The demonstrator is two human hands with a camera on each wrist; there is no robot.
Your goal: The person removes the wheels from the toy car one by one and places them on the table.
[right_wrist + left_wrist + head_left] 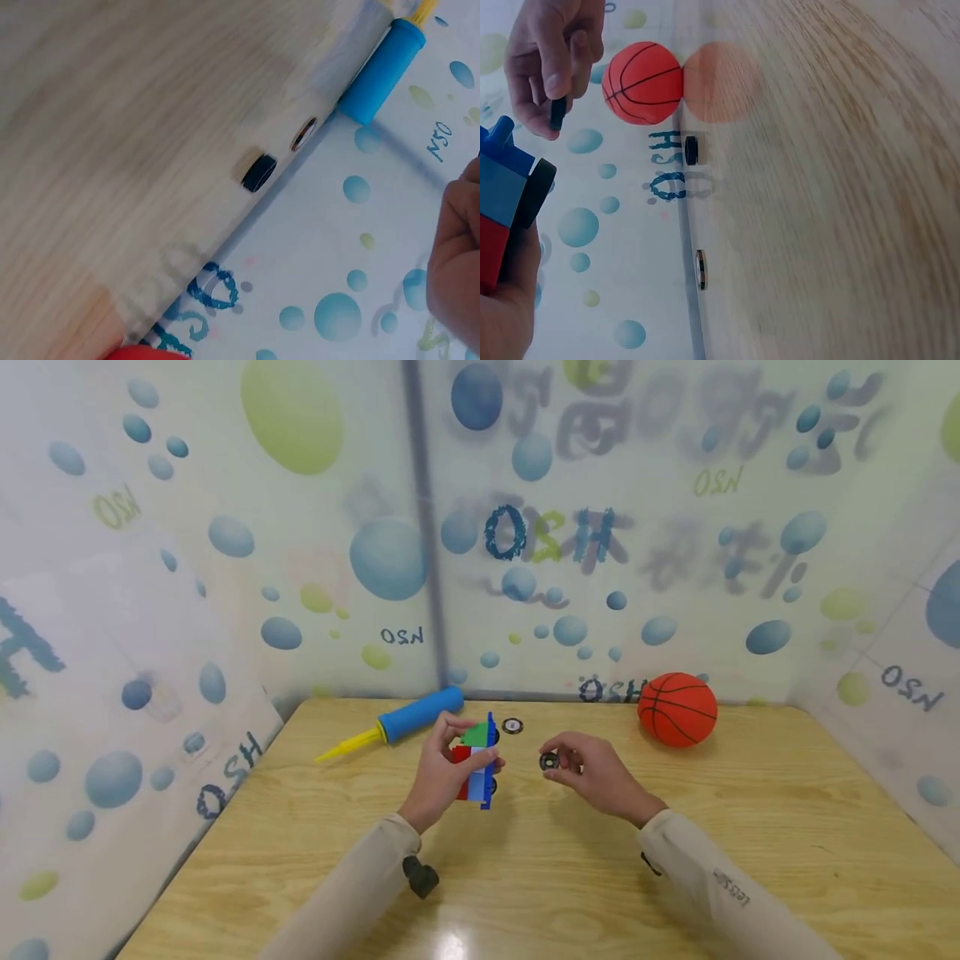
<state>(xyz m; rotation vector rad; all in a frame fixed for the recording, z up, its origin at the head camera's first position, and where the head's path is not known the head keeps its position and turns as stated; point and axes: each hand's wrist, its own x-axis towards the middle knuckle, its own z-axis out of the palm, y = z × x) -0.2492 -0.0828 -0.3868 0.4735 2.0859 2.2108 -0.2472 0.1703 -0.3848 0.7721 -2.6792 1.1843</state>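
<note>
My left hand (442, 768) grips a small toy vehicle (477, 768) built of red, green and light blue blocks on a blue base with black wheels. In the left wrist view its blocks and one black wheel (535, 193) show above the hand. Just to the right, my right hand (596, 772) pinches a small black ring-shaped wheel (550, 762) between thumb and fingers. Seen from the left wrist, that piece is edge-on and dark. Another black wheel (691, 150) stands on the table, beside a round chip-like disc (512, 726) with a pale centre.
A blue hand pump (420, 714) with a yellow nozzle lies at the back left of the wooden table (525, 893). At the back right sits a red toy basketball (677, 710). Printed sheets with bubbles (390, 560) wall in the table's back and sides.
</note>
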